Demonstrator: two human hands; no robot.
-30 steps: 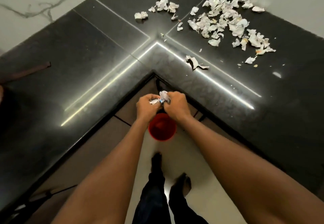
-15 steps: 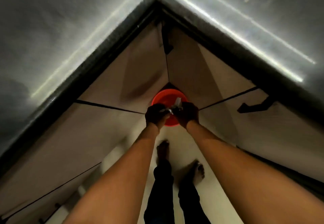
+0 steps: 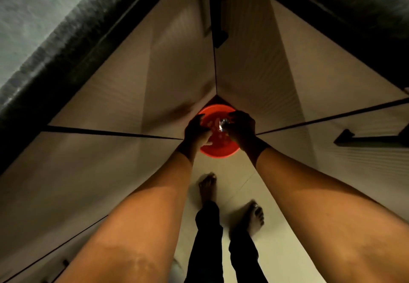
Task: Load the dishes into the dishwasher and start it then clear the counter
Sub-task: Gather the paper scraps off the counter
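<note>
The right hand (image 3: pixel 241 127) is hanging over the red bucket (image 3: pixel 219 153), its fingers curled in and pinching a small shiny scrap (image 3: pixel 222 124) above the bucket's mouth. The left hand (image 3: pixel 196 132) is hovering over the bucket's left rim, fingers loosely bent; it is deep in shadow, so I cannot tell whether it is holding anything. The two hands are nearly meeting above the bucket, with the shiny scrap between them.

Inside the bucket a few pale scraps (image 3: pixel 218 137) are showing against the red, too blurred to make out. The bucket is sitting on the floor (image 3: pixel 230 183), tucked into the inner corner where two runs of beige cabinet doors (image 3: pixel 137 96) are meeting. A black handle (image 3: pixel 367 139) is sticking out from the door to the right of the bucket, and another black handle (image 3: pixel 219 32) is showing well above it by the corner seam. The dark edge of the surface (image 3: pixel 66 48) is running overhead on both sides of the bucket. Nearer the camera than the bucket, two bare feet (image 3: pixel 207 186) in dark trousers (image 3: pixel 205 238) are standing on the floor
</note>
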